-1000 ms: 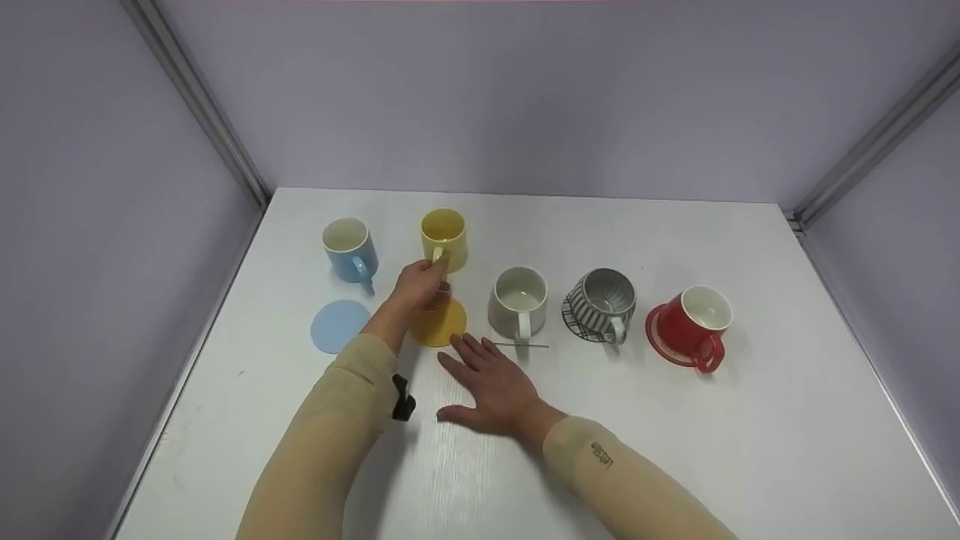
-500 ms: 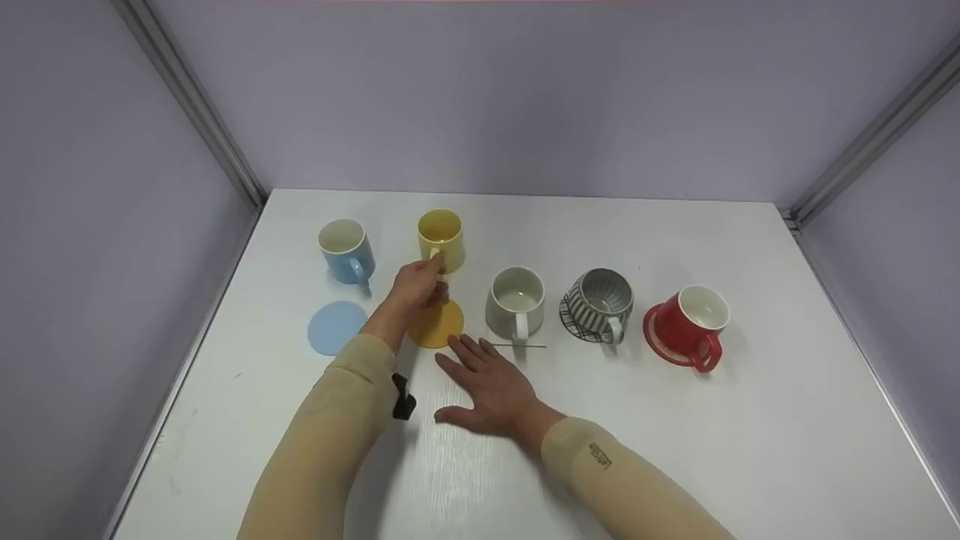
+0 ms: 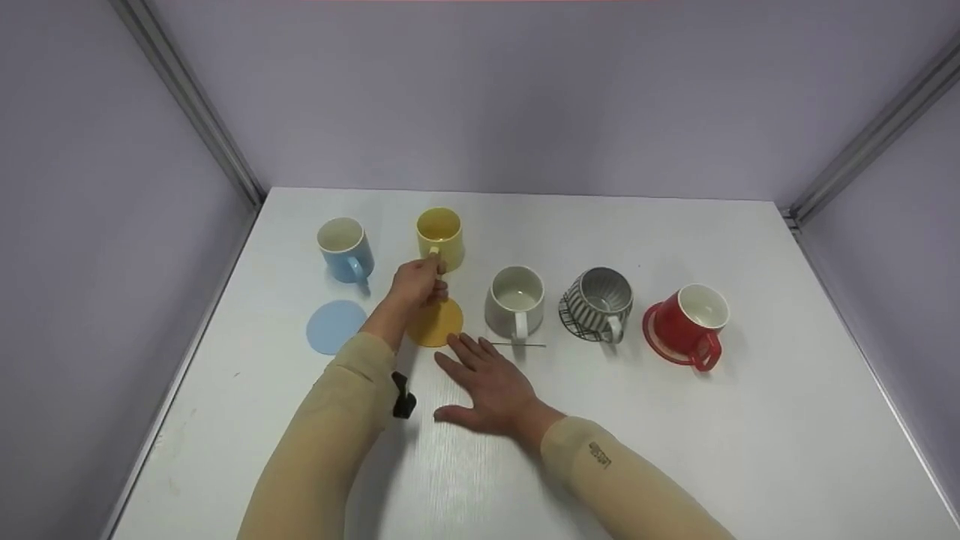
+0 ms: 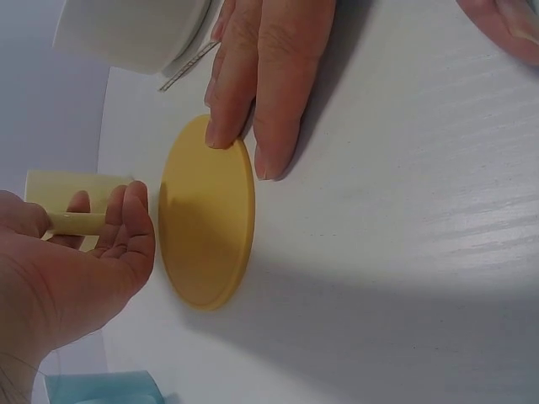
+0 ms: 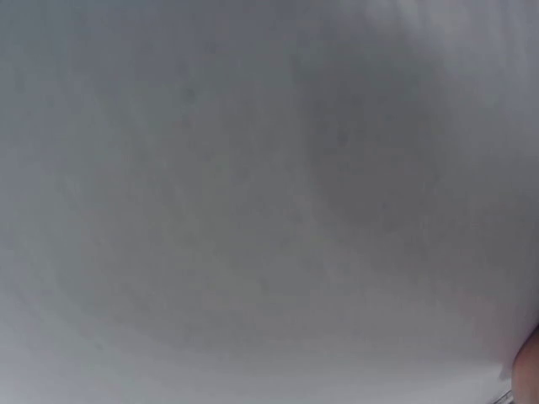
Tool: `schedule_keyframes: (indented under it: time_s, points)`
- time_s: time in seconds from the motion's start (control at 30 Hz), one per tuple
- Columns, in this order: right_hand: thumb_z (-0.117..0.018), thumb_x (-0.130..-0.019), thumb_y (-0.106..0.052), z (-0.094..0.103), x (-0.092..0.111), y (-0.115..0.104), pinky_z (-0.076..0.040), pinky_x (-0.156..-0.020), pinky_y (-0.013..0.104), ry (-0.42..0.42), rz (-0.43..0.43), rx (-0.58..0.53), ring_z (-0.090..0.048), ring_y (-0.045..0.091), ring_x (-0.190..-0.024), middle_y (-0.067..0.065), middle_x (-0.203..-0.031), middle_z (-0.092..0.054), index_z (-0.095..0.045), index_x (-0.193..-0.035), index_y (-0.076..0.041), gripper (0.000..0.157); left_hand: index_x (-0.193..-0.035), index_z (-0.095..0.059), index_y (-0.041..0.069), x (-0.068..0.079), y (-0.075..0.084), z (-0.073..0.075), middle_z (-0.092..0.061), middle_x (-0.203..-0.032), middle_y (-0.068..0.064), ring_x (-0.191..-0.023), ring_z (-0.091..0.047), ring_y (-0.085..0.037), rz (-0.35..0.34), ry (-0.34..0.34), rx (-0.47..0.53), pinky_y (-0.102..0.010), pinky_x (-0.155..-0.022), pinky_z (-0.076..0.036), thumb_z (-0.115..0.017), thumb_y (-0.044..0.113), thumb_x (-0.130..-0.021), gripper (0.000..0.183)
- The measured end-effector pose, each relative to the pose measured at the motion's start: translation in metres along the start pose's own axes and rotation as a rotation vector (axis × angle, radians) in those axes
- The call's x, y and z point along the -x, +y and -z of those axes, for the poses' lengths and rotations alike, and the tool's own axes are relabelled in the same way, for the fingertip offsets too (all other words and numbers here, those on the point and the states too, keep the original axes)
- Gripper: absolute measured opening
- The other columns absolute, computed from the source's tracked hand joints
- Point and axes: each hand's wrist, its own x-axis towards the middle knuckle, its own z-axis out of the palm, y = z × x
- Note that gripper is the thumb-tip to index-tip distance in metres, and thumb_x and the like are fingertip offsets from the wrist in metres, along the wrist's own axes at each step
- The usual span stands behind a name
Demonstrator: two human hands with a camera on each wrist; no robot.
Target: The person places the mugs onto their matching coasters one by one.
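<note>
- Yellow ceramic-looking cylindrical mug (image 3: pixel 449 247) is upright on the far side of the yellow-orange round flat coaster (image 3: pixel 440 327), on the white bench (image 3: pixel 765 420); whether its base touches the surface, I cannot tell.
- Right hand (image 3: pixel 495 391), bare, is on the coaster's near side, fingers straight and spread, gripping nothing; at least one fingertip overlaps the rim, perhaps to steady it.
- Left hand (image 3: pixel 418 283), bare, is by the coaster's far edge, fingers curled, holding the yellow mug's handle.
- Light-blue cylindrical mug (image 3: pixel 345 251) stands beyond and left of the coaster; plain white (image 3: pixel 517 300), grey striped (image 3: pixel 600 300) and red (image 3: pixel 686 322) mugs stand to its right, the last two on supports, perhaps spaced for easy grasping.
- Light-blue round flat disc (image 3: pixel 335 328) lies left of the coaster, apparently colour-matched to the blue mug.
- Handle (image 4: pixel 77 224) of the yellow mug points toward the coaster, likely why the fingers meet it there.
</note>
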Motion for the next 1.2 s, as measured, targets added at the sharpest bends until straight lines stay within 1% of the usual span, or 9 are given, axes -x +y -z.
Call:
schedule_keyframes:
  time_s: [0.13,0.27,0.47,0.6,0.83,0.93,1.07,1.13,1.2]
  points:
    - [-0.036,-0.1,-0.081,-0.0006,0.0,-0.0001,-0.015,-0.13,0.045,0.004,0.002,0.002,-0.017,0.029,-0.162,0.012,-0.175,-0.022,-0.034,-0.168,-0.019,0.092,-0.129,-0.059,-0.008,0.0005,0.0002,0.0002,-0.06,-0.1,-0.014,-0.095,-0.064,-0.028,-0.008,0.002,-0.002,-0.045,-0.102,-0.054,-0.044,0.033,-0.113,0.047]
    - [-0.037,-0.1,-0.081,-0.001,0.0,-0.0008,-0.015,-0.13,0.044,0.012,-0.001,-0.003,-0.018,0.028,-0.162,0.012,-0.175,-0.023,-0.035,-0.167,-0.019,0.091,-0.123,-0.058,-0.009,0.0011,0.0009,0.0002,-0.057,-0.093,-0.012,-0.088,-0.061,-0.026,-0.026,-0.007,0.03,-0.046,-0.1,-0.054,-0.043,0.03,-0.114,0.043]
    - [-0.04,-0.1,-0.079,-0.0013,0.0003,-0.0019,-0.015,-0.13,0.044,0.013,-0.004,-0.013,-0.019,0.028,-0.161,0.011,-0.174,-0.024,-0.036,-0.167,-0.019,0.09,-0.118,-0.059,-0.01,0.0009,0.0006,0.0005,-0.056,-0.086,-0.009,-0.081,-0.06,-0.022,-0.04,-0.005,0.051,-0.042,-0.093,-0.056,-0.043,0.028,-0.115,0.041]
    - [-0.041,-0.1,-0.079,-0.0014,0.0002,-0.0023,-0.014,-0.13,0.043,0.009,-0.008,-0.022,-0.018,0.027,-0.162,0.011,-0.175,-0.023,-0.035,-0.167,-0.019,0.09,-0.119,-0.059,-0.01,0.0007,-0.0007,-0.0001,-0.057,-0.086,-0.009,-0.08,-0.06,-0.021,-0.043,0.0,0.05,-0.041,-0.091,-0.056,-0.043,0.029,-0.115,0.042]
    - [-0.04,-0.1,-0.08,-0.0016,0.0009,-0.0023,-0.014,-0.13,0.043,0.0,-0.016,-0.022,-0.017,0.027,-0.162,0.01,-0.175,-0.022,-0.035,-0.168,-0.02,0.09,-0.123,-0.059,-0.01,-0.0006,-0.0045,-0.0017,-0.058,-0.088,-0.009,-0.081,-0.061,-0.022,-0.049,-0.001,0.027,-0.043,-0.093,-0.056,-0.043,0.031,-0.115,0.045]
    - [-0.038,-0.1,-0.081,-0.002,0.0006,-0.0022,-0.013,-0.13,0.043,-0.007,-0.016,-0.017,-0.017,0.027,-0.162,0.01,-0.175,-0.021,-0.034,-0.168,-0.021,0.091,-0.124,-0.059,-0.009,-0.0007,-0.0063,-0.0014,-0.057,-0.087,-0.009,-0.081,-0.059,-0.022,-0.049,-0.009,0.034,-0.042,-0.09,-0.055,-0.042,0.032,-0.116,0.045]
    - [-0.038,-0.099,-0.081,-0.0021,0.0002,-0.002,-0.013,-0.13,0.043,0.001,-0.011,-0.011,-0.017,0.027,-0.162,0.01,-0.175,-0.022,-0.034,-0.168,-0.021,0.091,-0.125,-0.059,-0.008,-0.0005,-0.0075,-0.0004,-0.057,-0.089,-0.009,-0.081,-0.058,-0.021,-0.057,-0.01,0.019,-0.039,-0.088,-0.054,-0.041,0.033,-0.116,0.046]
    - [-0.038,-0.099,-0.081,-0.002,0.0003,-0.0018,-0.014,-0.13,0.043,0.004,-0.009,-0.005,-0.018,0.027,-0.162,0.01,-0.175,-0.022,-0.035,-0.168,-0.021,0.091,-0.125,-0.059,-0.007,-0.0003,-0.0077,-0.0002,-0.058,-0.09,-0.008,-0.082,-0.059,-0.021,-0.063,-0.003,-0.003,-0.039,-0.089,-0.055,-0.041,0.034,-0.116,0.046]
    - [-0.038,-0.099,-0.081,-0.0023,0.0,-0.0017,-0.014,-0.13,0.043,0.009,-0.005,0.001,-0.018,0.027,-0.162,0.01,-0.175,-0.023,-0.035,-0.167,-0.02,0.091,-0.124,-0.059,-0.008,0.0005,-0.0079,-0.0002,-0.058,-0.091,-0.01,-0.081,-0.059,-0.021,-0.076,-0.001,0.001,-0.041,-0.09,-0.055,-0.041,0.032,-0.116,0.045]
